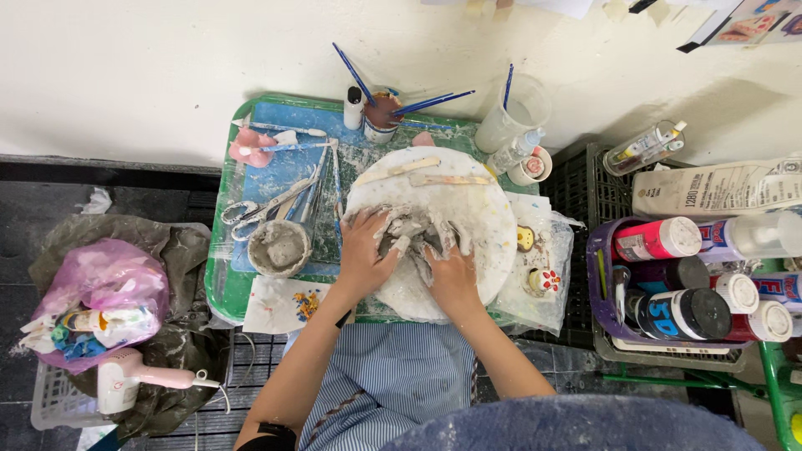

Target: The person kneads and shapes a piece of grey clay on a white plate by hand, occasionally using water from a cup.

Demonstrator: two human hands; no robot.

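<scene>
I press both hands, left (365,255) and right (451,271), curled gripping the clay (415,227) at frame centre; keep it on the board (489,217).

Both hands, left hand (364,250) and right hand (451,271), on grey clay (415,227) (round white board (484,209) beneath)

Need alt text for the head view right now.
Both hands, left hand and right hand, press a lump of wet grey clay on a round white board, which sits on a green plastic tray beside a small clay-smeared bowl.
</scene>
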